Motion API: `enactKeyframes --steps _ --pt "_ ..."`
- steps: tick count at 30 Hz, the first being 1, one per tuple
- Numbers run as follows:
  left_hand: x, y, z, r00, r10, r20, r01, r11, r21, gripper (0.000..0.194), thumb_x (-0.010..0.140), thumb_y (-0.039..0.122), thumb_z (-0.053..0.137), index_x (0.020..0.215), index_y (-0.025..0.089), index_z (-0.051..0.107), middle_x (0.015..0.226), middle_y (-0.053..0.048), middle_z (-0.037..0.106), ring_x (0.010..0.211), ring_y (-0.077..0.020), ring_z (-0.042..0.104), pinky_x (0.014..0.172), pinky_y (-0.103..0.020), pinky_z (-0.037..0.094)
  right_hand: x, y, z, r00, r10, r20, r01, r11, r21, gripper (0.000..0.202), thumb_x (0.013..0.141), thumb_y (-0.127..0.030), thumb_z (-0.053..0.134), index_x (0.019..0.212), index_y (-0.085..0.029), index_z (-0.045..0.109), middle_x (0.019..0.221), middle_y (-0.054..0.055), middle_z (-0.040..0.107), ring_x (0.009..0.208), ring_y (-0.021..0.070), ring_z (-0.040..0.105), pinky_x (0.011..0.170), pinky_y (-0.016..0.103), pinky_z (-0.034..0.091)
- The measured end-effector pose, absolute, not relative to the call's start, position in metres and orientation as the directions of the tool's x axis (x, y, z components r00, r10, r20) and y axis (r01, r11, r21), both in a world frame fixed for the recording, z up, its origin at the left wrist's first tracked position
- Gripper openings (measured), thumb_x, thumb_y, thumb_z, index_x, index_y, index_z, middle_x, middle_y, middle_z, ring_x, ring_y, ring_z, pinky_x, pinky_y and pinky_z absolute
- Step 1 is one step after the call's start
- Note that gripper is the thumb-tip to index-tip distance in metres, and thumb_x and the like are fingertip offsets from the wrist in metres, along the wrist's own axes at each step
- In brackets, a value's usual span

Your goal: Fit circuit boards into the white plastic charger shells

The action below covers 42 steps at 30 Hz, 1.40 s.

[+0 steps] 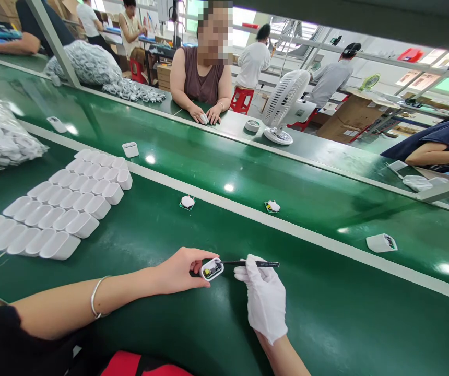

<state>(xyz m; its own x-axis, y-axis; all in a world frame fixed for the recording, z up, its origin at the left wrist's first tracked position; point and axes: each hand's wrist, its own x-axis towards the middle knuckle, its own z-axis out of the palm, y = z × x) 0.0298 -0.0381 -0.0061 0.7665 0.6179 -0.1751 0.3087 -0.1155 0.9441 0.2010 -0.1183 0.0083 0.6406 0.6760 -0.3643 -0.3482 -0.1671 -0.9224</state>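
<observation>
My left hand [183, 270], bare and with a bangle on its wrist, grips a small white oval plastic housing [202, 272] between thumb and fingers. The housing's open end faces up toward me, and electronic parts, one of them yellow, show inside it. In a white glove, my right hand [266, 295] pinches a pair of black tweezers [261, 263]. The tips of the tweezers reach the housing's right rim; whether they grip anything there I cannot tell. Beyond my hands lie a small circuit board with a white top [187, 202] and a similar board [272, 206].
Rows of white housings [58, 203] stand at left beside a bag of white parts [1, 136]. More housings [381, 242] lie along the green belt [322, 190] behind a pale rail [248, 209]. Opposite, a co-worker [203, 78] sits near a white fan [287, 102].
</observation>
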Motion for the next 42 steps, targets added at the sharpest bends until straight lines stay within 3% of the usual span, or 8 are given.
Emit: enactKeyframes --steps 8,15,23,31,42 --pt "0.030 -0.038 -0.010 0.799 0.576 -0.170 0.249 -0.059 0.967 0.055 0.066 0.017 0.074 0.119 0.021 0.063 0.070 0.004 0.053 0.060 -0.0092 0.040 0.057 -0.020 0.036 0.199 -0.115 0.001 0.609 0.731 -0.308 -0.304 -0.144 -0.942 0.050 0.058 -0.053 0.079 0.084 -0.014 0.061 0.062 0.002 0.066 0.048 0.0140 0.058 0.049 0.027 0.048" --pt "0.030 -0.037 -0.001 0.852 0.513 -0.106 0.207 -0.143 0.968 0.052 0.068 0.011 0.068 0.118 0.022 0.063 0.085 0.000 0.061 0.062 -0.0089 0.040 0.056 -0.018 0.035 0.192 -0.116 0.002 0.514 0.798 -0.315 -0.303 -0.174 -0.937 0.043 0.064 -0.051 0.075 0.083 -0.016 0.059 0.055 -0.002 0.062 0.045 0.0119 0.052 0.053 0.030 0.048" --pt "0.030 -0.037 -0.002 0.831 0.549 -0.084 0.249 -0.232 0.940 0.043 0.072 0.009 0.059 0.114 0.019 0.066 0.059 0.005 0.044 0.055 -0.0077 0.036 0.051 -0.017 0.032 0.191 -0.123 0.021 0.638 0.735 -0.230 -0.232 -0.102 -0.967 0.041 0.063 -0.049 0.076 0.083 -0.017 0.060 0.055 -0.003 0.059 0.051 0.0136 0.056 0.053 0.029 0.048" --pt "0.030 -0.037 -0.006 0.822 0.559 -0.108 0.255 -0.191 0.948 0.042 0.074 0.014 0.063 0.115 0.019 0.066 0.058 0.006 0.041 0.054 -0.0071 0.033 0.050 -0.016 0.030 0.183 -0.123 0.017 0.665 0.704 -0.250 -0.279 -0.076 -0.957 0.046 0.059 -0.049 0.079 0.086 -0.017 0.059 0.059 -0.003 0.062 0.052 0.0135 0.057 0.056 0.030 0.051" --pt "0.030 -0.037 -0.008 0.823 0.557 -0.113 0.262 -0.195 0.945 0.046 0.074 0.015 0.065 0.120 0.019 0.063 0.057 0.006 0.040 0.053 -0.0073 0.032 0.049 -0.016 0.030 0.178 -0.122 0.016 0.660 0.706 -0.256 -0.260 -0.106 -0.960 0.040 0.065 -0.045 0.075 0.089 -0.017 0.058 0.055 -0.003 0.060 0.052 0.0148 0.057 0.055 0.031 0.051"
